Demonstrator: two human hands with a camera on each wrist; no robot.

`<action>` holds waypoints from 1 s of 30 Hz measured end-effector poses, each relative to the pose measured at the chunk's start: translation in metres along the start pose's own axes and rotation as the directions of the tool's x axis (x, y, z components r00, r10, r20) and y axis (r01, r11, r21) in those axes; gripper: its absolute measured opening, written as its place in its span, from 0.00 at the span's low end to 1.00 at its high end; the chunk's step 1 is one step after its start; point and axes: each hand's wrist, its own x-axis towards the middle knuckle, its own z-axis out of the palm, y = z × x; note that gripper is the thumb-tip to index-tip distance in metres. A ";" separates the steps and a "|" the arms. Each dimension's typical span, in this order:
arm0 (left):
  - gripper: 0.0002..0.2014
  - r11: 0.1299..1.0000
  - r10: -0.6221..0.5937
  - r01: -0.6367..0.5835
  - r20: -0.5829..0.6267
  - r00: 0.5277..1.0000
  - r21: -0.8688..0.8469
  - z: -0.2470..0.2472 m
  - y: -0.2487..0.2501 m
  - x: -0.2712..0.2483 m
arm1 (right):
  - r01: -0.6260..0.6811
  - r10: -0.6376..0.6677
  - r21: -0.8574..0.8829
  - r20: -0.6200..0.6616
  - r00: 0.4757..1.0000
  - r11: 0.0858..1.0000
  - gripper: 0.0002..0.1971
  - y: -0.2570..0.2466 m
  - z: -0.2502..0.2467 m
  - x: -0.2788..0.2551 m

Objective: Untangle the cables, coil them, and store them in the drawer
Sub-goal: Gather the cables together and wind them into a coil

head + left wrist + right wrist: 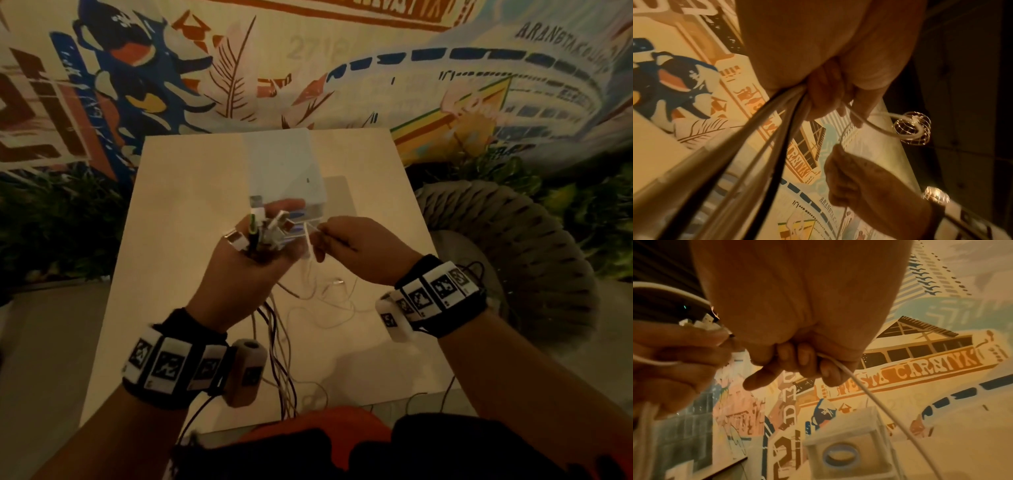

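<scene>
My left hand (255, 253) is raised over the table and grips a bundle of cables (764, 134), white ones and one black. Their plug ends (270, 228) stick up out of the fist, and the strands hang down to the table (191, 192). My right hand (346, 240) is just to the right and pinches a thin white cable (857, 382) that leads back into the bundle and trails down onto the table. More of this white cable (329, 301) lies in loose loops below the hands. The white drawer unit (284, 171) stands behind the hands.
A pale square table carries everything. A woven grey round seat (520, 246) stands to its right, plants (51, 222) to the left and right, and a painted mural wall (308, 61) behind. A roll of blue tape (840, 456) lies in the drawer.
</scene>
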 end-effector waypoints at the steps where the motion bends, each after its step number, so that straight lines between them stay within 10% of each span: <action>1: 0.16 0.999 0.020 -0.020 -0.002 1.000 0.031 0.003 0.000 0.000 | 0.044 -0.044 0.005 0.010 0.999 0.999 0.13 -0.005 -0.001 0.003; 4: 0.06 0.999 0.004 0.001 -0.100 0.995 0.050 0.014 -0.003 0.003 | 0.115 -0.115 0.000 0.002 0.993 0.993 0.13 -0.015 -0.004 0.009; 8: 0.16 0.944 -0.140 0.052 -0.253 0.957 -0.325 0.007 -0.002 0.001 | 0.077 -0.077 -0.015 -0.053 0.996 0.997 0.20 -0.001 0.001 0.006; 11: 0.21 0.901 -0.085 -0.054 -0.299 0.950 -0.430 -0.010 0.006 0.004 | -0.239 0.240 -0.084 0.003 0.971 0.967 0.22 0.050 0.015 -0.002; 15: 0.21 0.872 -0.112 -0.091 -0.376 0.920 -0.481 -0.029 0.009 0.005 | -0.562 0.558 -0.034 0.184 0.809 0.826 0.22 0.099 0.028 -0.021; 19: 0.22 0.887 -0.140 -0.060 -0.391 0.910 -0.458 -0.033 0.004 0.004 | -0.517 0.563 0.365 -0.024 0.826 0.774 0.22 0.083 0.013 -0.016; 23: 0.21 0.885 -0.189 0.005 -0.349 0.918 -0.466 -0.034 -0.002 0.006 | -0.363 0.493 0.409 -0.278 0.824 0.837 0.26 0.059 -0.017 -0.011; 30: 0.10 0.919 -0.191 0.041 -0.352 0.917 -0.392 -0.033 -0.003 0.005 | -0.442 0.608 0.425 -0.449 0.655 0.790 0.20 0.051 -0.053 -0.091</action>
